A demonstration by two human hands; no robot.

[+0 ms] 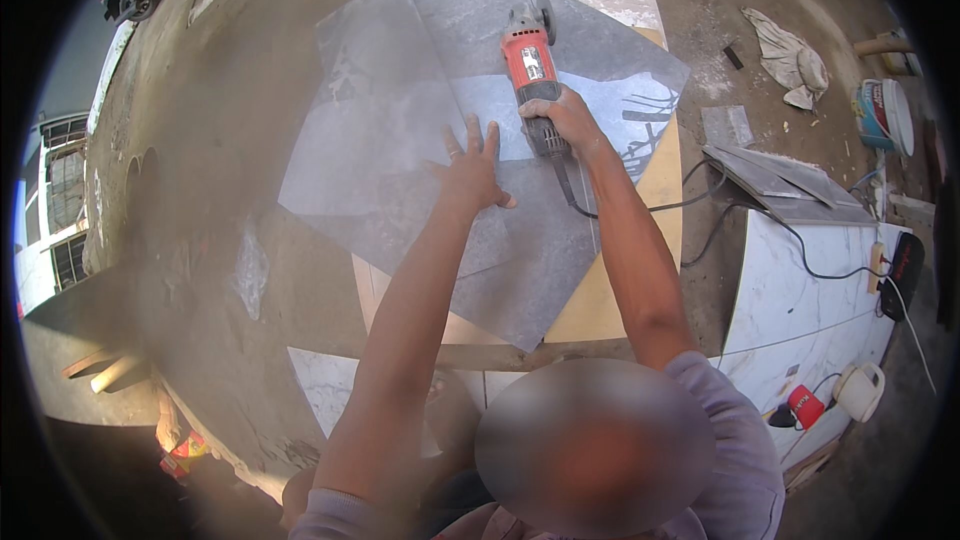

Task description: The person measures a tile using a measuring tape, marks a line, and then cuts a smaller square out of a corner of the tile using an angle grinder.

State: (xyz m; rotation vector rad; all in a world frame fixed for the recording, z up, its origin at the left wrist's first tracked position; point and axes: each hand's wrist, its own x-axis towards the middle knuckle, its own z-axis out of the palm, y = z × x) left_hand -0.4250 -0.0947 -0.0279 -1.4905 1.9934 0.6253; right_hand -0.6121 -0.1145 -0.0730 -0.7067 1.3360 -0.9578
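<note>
My left hand (470, 175) lies flat with its fingers spread on a large grey tile (360, 140). The fingertips reach close to that tile's straight edge. My right hand (566, 118) is wrapped round the rear body of a red and black angle grinder (528, 58). The grinder points away from me, its disc (546, 18) at the far end on the right side. Whether the disc touches the surface, I cannot tell. Beneath lies another grey tile (610, 40), turned at an angle, with bright glare across its middle.
Tan board (655, 200) shows under the tiles. A black cord (690, 205) runs right past stacked grey pieces (790, 180) and white marbled slabs (800, 290). Farther off are a crumpled cloth (790, 55) and a bucket (885, 115). Crumpled plastic (250, 270) lies left.
</note>
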